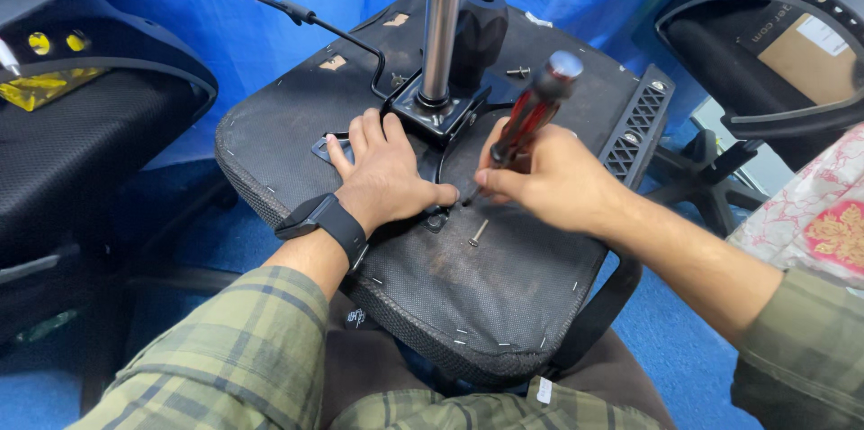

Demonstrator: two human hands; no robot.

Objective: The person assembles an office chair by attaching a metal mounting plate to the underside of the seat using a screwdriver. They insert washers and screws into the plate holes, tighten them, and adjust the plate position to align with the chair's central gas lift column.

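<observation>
My left hand (385, 180) lies flat, fingers spread wide, palm down on the upturned black fabric-covered chair seat underside (504, 295), pressing beside the black metal mounting plate (436, 120). Black smartwatch with rubbery band (322, 219) on that wrist.

My right hand (549, 185) is closed in a fist grip round the screwdriver with glossy red-and-black plastic handle (533, 115). Handle has a rounded grey cap on top. Long axis tilted: the cap points up and away to the right, and the tip end runs down-left toward the plate edge near my left thumb. Tip mostly hidden by my fingers; can't tell if it sits in a screw.

Seat underside: coarse woven cloth, dusty, metal staples along the rim, rounded corners. It rests on my lap, against green plaid cloth.

Polished steel gas-lift cylinder (441, 30) stands upright from the plate, smooth and round. Thin bent black metal lever (333, 30) runs out left from the plate.

Loose silver screw (478, 233) lies on the fabric just below my hands, long axis slightly tilted, apart from the plate. Another small screw (518, 73) lies beyond the cylinder.

Black ribbed plastic bracket (637, 129) along the seat's right edge.
</observation>
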